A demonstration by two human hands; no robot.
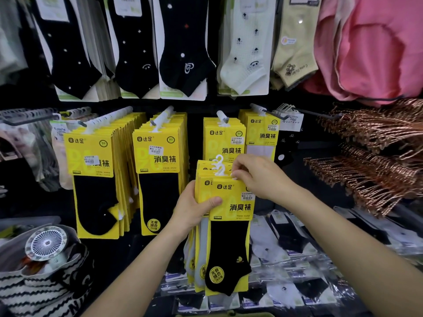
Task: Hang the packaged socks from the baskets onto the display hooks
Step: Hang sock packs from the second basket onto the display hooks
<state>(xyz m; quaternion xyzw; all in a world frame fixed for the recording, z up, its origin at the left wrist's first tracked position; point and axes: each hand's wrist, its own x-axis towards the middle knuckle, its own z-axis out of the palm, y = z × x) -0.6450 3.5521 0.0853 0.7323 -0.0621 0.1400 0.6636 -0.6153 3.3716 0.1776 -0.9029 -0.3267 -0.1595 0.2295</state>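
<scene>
Sock packs (229, 202), yellow card, black ankle sock on the front one: small stack, held upright in mid-air before the rack, lower than the centre hook (222, 116) and clear of it.
Left hand (194, 209): grasps the stack at its left edge, thumb laid across the front card, fingers hidden behind.
Right hand (258, 177): pinches the top edge of the front card with curled fingers, just beside the white plastic hangers (217, 165) standing up from the stack.
Striped bag (34, 289): low on the left, black and white, with a small round fan (45, 243) lying on top.
Clear-wrapped socks (297, 259): loose pile, white and dark pairs, low on the right behind the stack.
Hung packs (224, 140): same yellow card, on the centre hook directly behind the held stack; fuller rows of them on the hooks to the left and one more to the right.
Copper-coloured hangers (377, 156): two bundles jutting from the right.
Upper row socks (183, 53): black dotted pairs, then white and pale yellow pairs on cards.
Pink garment (377, 42): top right corner.
</scene>
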